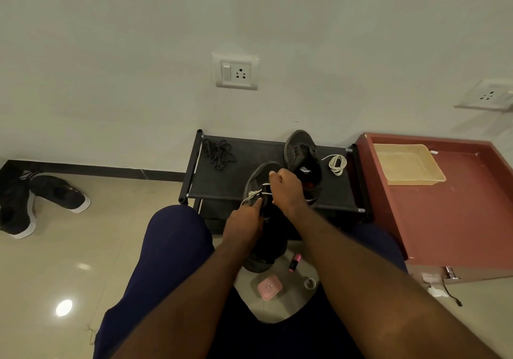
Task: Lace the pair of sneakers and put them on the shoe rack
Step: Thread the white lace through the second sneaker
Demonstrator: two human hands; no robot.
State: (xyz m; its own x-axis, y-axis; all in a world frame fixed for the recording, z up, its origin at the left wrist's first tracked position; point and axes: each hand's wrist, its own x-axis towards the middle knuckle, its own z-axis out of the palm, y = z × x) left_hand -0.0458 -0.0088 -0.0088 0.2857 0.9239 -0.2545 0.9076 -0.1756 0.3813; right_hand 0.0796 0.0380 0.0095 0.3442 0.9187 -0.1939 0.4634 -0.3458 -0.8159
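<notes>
Grey sneakers are counted at two: one sneaker is leaned on the shoe rack, its white lace pinched by left hand and right hand; the second sneaker is laid on top, beside one coiled lace.

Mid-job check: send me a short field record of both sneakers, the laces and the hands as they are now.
sneaker in work: grey, toe over the front edge of the shoe rack, white lace partly threaded
left hand: pinches the white lace
right hand: grips the white lace
second sneaker: on rack top, no lace seen in it
spare white lace: coiled on rack, right of second sneaker
black laces: bundled, rack's rear left
</notes>
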